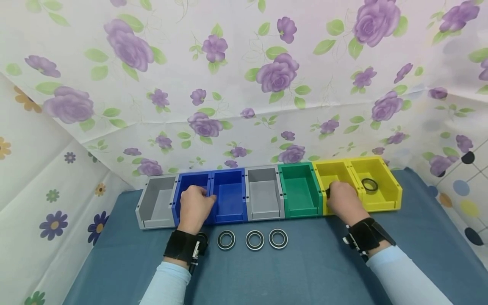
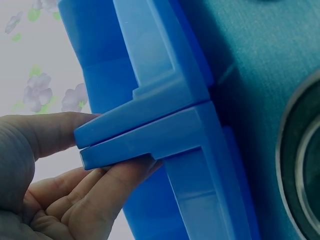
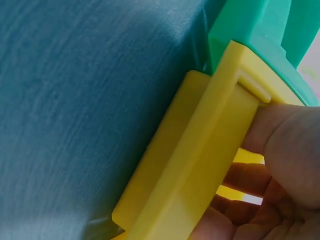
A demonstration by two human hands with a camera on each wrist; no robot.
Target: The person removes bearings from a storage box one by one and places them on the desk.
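My left hand [image 1: 197, 205] is at two blue bins [image 1: 228, 195] standing side by side. In the left wrist view, thumb and fingers pinch the pair of adjoining blue walls [image 2: 142, 132] from both sides. My right hand [image 1: 345, 201] reaches into the left yellow bin [image 1: 331, 169]. A dark edge, apparently of a bearing [image 1: 328, 192], shows at its fingertips in the head view. The right wrist view has those fingertips hidden behind the yellow front wall [image 3: 200, 150]. A black bearing [image 1: 370, 192] lies in the right yellow bin [image 1: 381, 169].
Several ring bearings [image 1: 271, 239] lie in a row on the blue cloth [image 1: 244, 279], one partly under my left wrist. Grey bins [image 1: 264, 186] and a green bin [image 1: 301, 186] complete the row. Behind it hangs a flowered sheet [image 1: 244, 97].
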